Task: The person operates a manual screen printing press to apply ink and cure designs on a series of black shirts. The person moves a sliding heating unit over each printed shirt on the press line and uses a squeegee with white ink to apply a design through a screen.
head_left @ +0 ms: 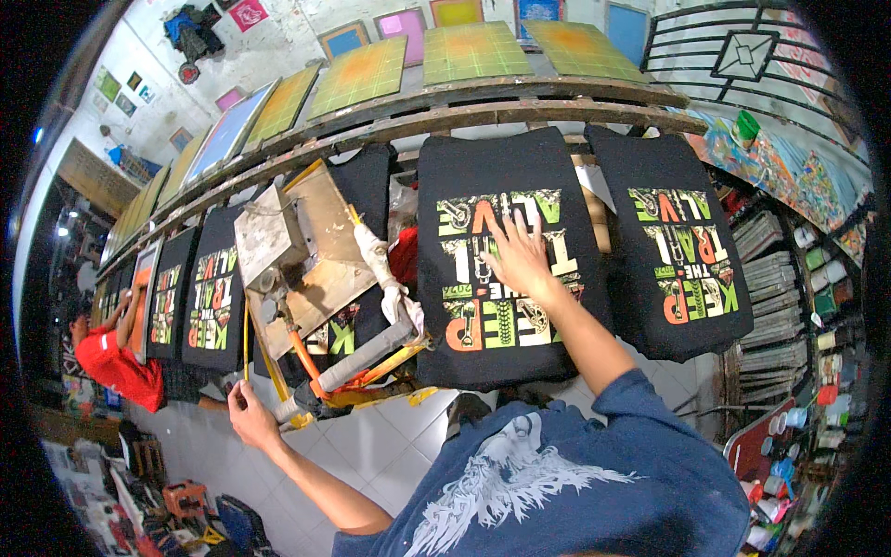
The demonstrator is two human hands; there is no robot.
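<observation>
My right hand (pixel 521 261) lies flat with fingers spread on the printed front of a black T-shirt (pixel 582 334), which is stretched over a board. The print is bold lettering in green, orange and white, upside down to me. My left hand (pixel 252 420) is held out to the left, fingers curled together by the lower end of a thin yellow bar (pixel 246 345). Whatever is between those fingers is too small to make out. The bar edges a metal heater rig (pixel 320 269) with a grey padded handle (pixel 367 356), which partly covers another black shirt.
Another printed black shirt (pixel 668 232) lies to the right, and several more run down the left. Screen frames (pixel 478 51) lean behind a wooden rail (pixel 501 116). A person in red (pixel 119 357) works at far left. Paint pots (pixel 789 418) crowd the right.
</observation>
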